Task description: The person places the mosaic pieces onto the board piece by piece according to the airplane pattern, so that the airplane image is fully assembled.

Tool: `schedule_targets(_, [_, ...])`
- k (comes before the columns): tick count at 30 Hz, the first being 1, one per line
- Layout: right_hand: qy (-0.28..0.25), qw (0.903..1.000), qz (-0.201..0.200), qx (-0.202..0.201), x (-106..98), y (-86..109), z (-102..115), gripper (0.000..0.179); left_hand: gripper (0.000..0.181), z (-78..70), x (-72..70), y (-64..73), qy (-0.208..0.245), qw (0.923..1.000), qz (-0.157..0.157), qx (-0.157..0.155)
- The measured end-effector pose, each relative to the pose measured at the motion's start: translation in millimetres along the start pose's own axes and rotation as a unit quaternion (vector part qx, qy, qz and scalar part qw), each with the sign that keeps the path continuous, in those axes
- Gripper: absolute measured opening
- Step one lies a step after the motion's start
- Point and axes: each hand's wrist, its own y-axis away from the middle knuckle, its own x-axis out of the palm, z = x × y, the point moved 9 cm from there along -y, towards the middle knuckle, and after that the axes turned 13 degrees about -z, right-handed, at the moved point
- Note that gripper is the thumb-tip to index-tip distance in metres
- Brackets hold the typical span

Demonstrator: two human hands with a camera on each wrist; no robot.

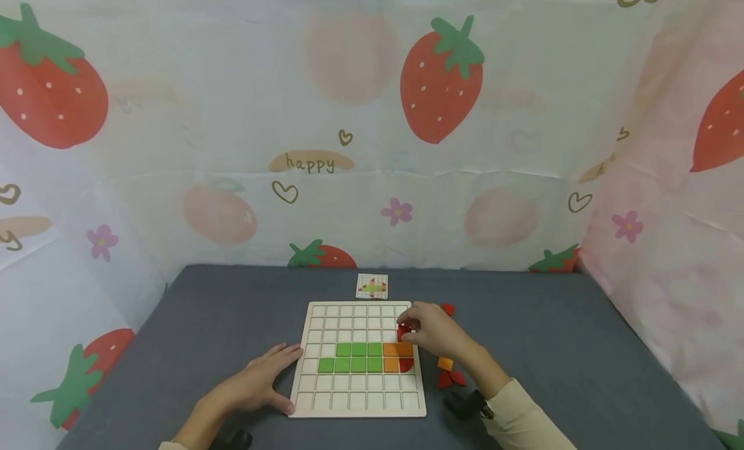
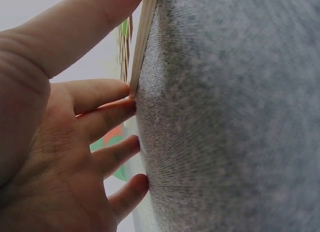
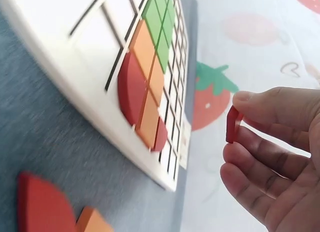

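Observation:
A pale wooden grid board (image 1: 357,400) lies on the grey table, with green squares (image 1: 351,357) and orange squares (image 1: 391,357) set in its middle rows. A rounded red piece (image 3: 131,89) and a second red piece (image 3: 161,136) sit beside the orange ones at the board's right side. Above the board's right edge, my right hand (image 1: 433,329) pinches a small red piece (image 3: 233,124) between thumb and fingers. My left hand (image 1: 256,382) rests at the left edge, fingers spread, with thumb and fingertips against the rim.
A small printed picture card (image 1: 372,286) lies behind the board. Right of the board are loose pieces: a red one (image 1: 447,309) farther back, an orange square (image 1: 445,363) and red pieces (image 1: 458,378) nearer. Strawberry-printed cloth (image 1: 372,114) hangs around the table.

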Motion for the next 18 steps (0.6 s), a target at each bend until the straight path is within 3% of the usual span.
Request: schedule_targets(18, [-0.032, 0.9982, 0.037, -0.036, 34, -30.3, 32, 0.023, 0.101, -2.3, -1.1, 0.9, 0.001, 0.9997, -0.007, 0.024])
